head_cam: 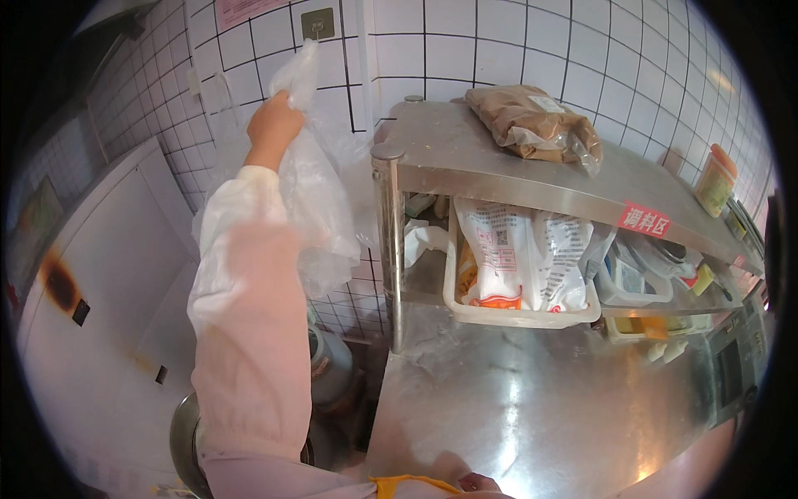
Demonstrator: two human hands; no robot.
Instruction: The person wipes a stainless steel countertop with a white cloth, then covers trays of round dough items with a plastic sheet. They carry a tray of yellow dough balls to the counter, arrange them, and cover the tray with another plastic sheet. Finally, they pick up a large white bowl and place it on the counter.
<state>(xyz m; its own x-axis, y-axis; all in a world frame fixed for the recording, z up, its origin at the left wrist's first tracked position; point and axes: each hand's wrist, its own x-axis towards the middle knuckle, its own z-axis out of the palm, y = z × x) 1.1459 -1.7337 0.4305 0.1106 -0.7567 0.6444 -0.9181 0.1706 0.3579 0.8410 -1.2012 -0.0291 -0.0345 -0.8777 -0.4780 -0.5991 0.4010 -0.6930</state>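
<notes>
My left hand (275, 130) is raised at the upper left, its fingers closed on the gathered upper part of a clear plastic bag (315, 193). The bag's tip reaches up to a hook on a small square plate (318, 24) on the tiled wall. More thin clear plastic hangs behind and beside my wrist. A white sleeve covers that arm. My right hand is out of view; a steel worktop (536, 387) with a shelf above it lies before me on the right.
A brown packet (533, 125) lies on the steel shelf (436, 140). Below it, a white plastic bin (523, 318) holds printed bags, beside another tub (636, 290). A lidded container (716, 181) stands far right. A grey cylinder (330, 365) and a round metal rim (184, 436) are low left.
</notes>
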